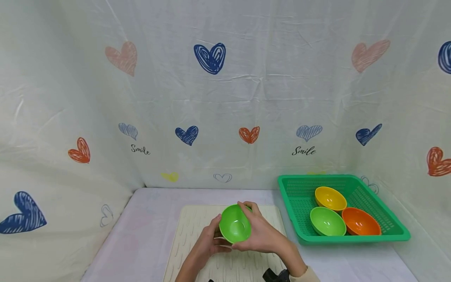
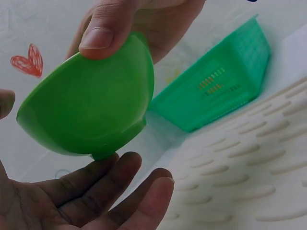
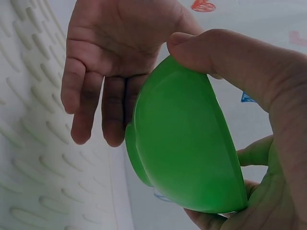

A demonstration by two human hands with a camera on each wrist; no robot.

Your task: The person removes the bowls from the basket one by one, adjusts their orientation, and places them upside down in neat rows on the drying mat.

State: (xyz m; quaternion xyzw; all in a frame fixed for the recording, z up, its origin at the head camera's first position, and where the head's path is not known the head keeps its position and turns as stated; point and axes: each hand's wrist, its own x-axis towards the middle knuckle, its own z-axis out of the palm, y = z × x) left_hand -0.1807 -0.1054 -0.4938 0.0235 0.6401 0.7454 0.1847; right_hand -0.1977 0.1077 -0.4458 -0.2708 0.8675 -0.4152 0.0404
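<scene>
A bright green bowl is held tilted above the pale ridged mat, its hollow facing the head camera. My right hand grips it by the rim, thumb on one side and fingers on the opposite side. Behind the bowl lies my left hand. In the left wrist view that hand's fingers are extended and loosely spread beneath the bowl's foot, the fingertips at or against it. Its thumb stands apart from the rim. The right wrist view shows the bowl's smooth outer wall side-on.
A green plastic basket stands at the right of the table, holding a yellow bowl, a light green bowl and an orange bowl. The ridged mat lies mid-table. A heart-printed curtain encloses the back and sides.
</scene>
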